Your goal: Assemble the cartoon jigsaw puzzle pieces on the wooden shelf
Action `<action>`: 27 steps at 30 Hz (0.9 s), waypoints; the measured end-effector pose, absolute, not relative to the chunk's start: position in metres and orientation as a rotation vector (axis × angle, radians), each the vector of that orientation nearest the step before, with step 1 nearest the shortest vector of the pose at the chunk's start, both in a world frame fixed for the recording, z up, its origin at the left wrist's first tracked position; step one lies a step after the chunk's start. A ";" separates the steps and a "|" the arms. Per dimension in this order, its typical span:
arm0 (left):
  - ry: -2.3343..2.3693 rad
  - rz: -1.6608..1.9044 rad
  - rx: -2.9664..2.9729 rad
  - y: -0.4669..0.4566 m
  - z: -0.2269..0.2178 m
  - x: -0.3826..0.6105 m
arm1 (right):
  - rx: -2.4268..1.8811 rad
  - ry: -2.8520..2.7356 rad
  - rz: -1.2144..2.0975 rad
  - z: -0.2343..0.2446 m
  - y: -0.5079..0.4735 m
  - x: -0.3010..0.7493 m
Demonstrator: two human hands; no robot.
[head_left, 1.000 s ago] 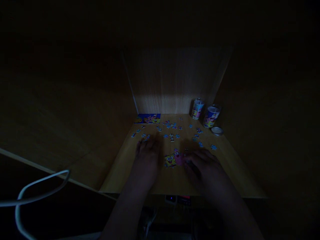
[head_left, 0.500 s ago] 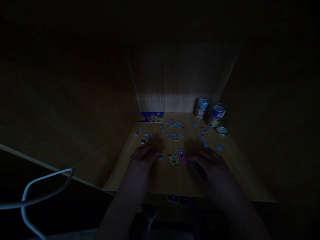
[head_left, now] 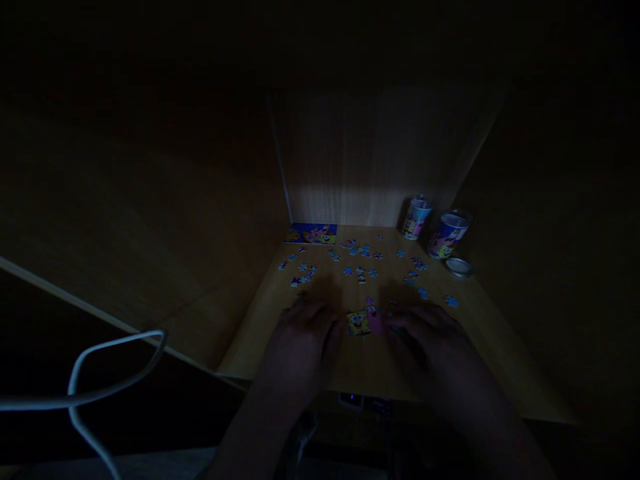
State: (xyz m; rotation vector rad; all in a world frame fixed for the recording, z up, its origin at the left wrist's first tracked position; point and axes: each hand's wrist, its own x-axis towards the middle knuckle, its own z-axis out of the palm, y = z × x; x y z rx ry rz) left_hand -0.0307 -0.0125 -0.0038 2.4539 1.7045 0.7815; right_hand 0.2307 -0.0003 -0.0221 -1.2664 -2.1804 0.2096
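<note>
A small joined cluster of yellow and pink puzzle pieces (head_left: 366, 321) lies on the wooden desk (head_left: 350, 363). My left hand (head_left: 305, 337) rests just left of the cluster, fingers curled down toward its edge. On the cluster's right side my right hand (head_left: 429, 333) lies with its fingertips touching it. The scene is very dark, so I cannot see whether either hand holds a piece. Several loose blue pieces (head_left: 357, 270) are scattered farther back.
A picture card (head_left: 311, 233) lies at the back left corner. Two printed cans (head_left: 416, 217) (head_left: 447, 233) stand at the back right, with a round lid (head_left: 459, 267) beside them. Wooden walls enclose the desk. A white cable (head_left: 100, 373) loops at lower left.
My left hand drew back from the loose pieces toward me and moved in beside the joined cluster. My right hand stayed at the cluster. The view shifted slightly left.
</note>
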 end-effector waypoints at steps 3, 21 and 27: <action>1.794 0.762 2.455 -0.012 -0.005 -0.032 | -1.263 -2.174 0.206 -0.021 -0.001 0.230; 2.093 0.917 2.295 -0.003 -0.010 -0.059 | -1.281 -2.183 0.195 -0.019 -0.002 0.231; 2.136 0.943 2.242 0.000 -0.014 -0.059 | -1.267 -2.190 0.189 -0.021 -0.001 0.232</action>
